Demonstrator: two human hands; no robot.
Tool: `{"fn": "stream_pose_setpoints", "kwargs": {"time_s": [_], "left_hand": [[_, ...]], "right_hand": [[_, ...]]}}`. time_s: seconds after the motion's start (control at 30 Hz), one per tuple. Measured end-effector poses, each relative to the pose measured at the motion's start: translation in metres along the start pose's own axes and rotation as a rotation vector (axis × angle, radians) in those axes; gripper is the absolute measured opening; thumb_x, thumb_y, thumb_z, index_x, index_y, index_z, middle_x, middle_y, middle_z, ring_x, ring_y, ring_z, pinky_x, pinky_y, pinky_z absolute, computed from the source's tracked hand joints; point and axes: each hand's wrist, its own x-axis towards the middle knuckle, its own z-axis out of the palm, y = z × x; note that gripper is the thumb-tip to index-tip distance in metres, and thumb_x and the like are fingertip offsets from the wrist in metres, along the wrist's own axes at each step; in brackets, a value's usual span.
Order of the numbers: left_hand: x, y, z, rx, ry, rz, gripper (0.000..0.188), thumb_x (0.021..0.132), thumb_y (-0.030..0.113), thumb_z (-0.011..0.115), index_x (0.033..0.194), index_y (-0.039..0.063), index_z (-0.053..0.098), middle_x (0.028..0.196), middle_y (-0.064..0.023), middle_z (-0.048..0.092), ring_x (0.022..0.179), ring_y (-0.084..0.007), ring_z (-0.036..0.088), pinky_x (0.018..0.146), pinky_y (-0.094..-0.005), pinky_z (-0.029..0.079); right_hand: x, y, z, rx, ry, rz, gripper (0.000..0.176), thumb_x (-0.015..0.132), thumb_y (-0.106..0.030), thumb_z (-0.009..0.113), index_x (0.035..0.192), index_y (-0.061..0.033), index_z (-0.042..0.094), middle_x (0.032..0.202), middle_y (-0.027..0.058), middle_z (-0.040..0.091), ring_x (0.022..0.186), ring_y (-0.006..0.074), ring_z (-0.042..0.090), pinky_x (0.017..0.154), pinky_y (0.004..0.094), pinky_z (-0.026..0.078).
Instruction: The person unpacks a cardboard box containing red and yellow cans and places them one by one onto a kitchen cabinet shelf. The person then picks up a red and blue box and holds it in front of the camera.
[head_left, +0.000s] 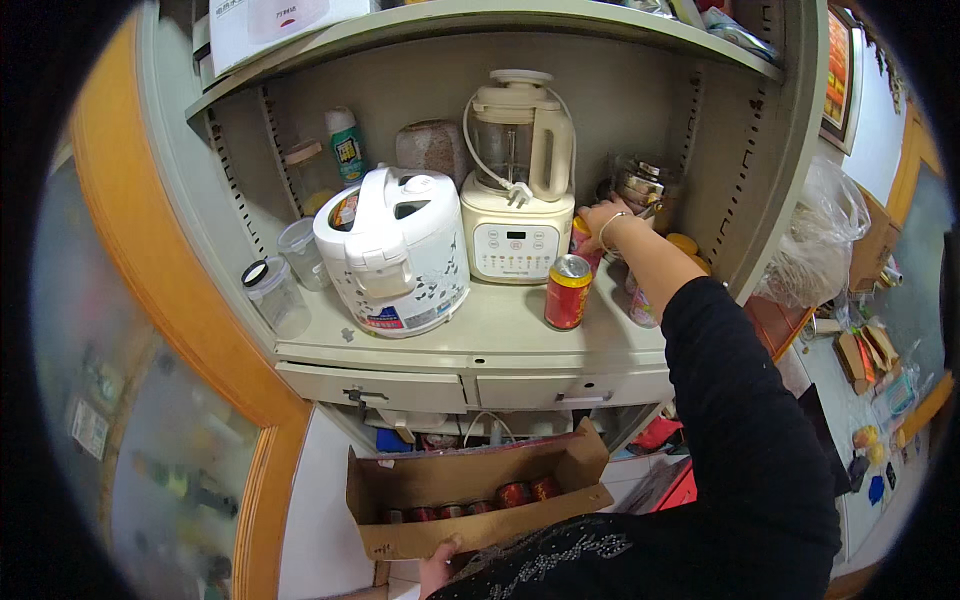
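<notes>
My right hand (604, 222) reaches into the cabinet, at a pink can (584, 244) beside the cream blender (517, 202); its fingertips are partly hidden, so its hold is unclear. In front of that can stands a red can with a yellow top band (567, 294), upright on the shelf. Another pink can (643, 307) stands to the right, partly behind my forearm. Low in the view, my left hand (441, 564) grips the near edge of an open cardboard box (480, 534). Several red cans (514, 495) lie in the box.
A white rice cooker (401, 262) and clear plastic jars (279, 300) stand at the shelf's left. Glass jars (637, 180) are at the back right. Two drawers (405, 386) sit below the shelf edge. A plastic bag (817, 232) hangs by the right cabinet wall.
</notes>
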Motion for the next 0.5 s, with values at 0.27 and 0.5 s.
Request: {"fn": "stream_pose_setpoints", "kwargs": {"time_s": [0.27,0.5], "left_hand": [[0.001,0.07,0.024,-0.449,0.183,-0.317,0.044,0.079,0.023,0.065,0.113,-0.003,0.053,0.103,-0.0147,0.061,0.098,-0.0255,0.059,0.09,-0.0391,0.045],[0.016,0.061,0.017,-0.453,0.094,-0.331,0.042,0.079,0.018,0.063,0.113,-0.004,0.053,0.106,-0.0161,0.06,0.098,-0.0272,0.059,0.088,-0.04,0.047]], "right_hand": [[-0.047,0.011,-0.002,-0.083,0.013,-0.131,0.08,0.055,-0.061,0.075,0.115,-0.0094,0.058,0.109,0.0145,0.062,0.113,0.03,0.052,0.108,0.0436,0.026],[-0.084,0.016,-0.014,-0.22,-0.048,-0.134,0.08,0.059,-0.058,0.075,0.121,-0.0124,0.055,0.119,0.0095,0.06,0.117,0.0287,0.051,0.11,0.047,0.024]]}}
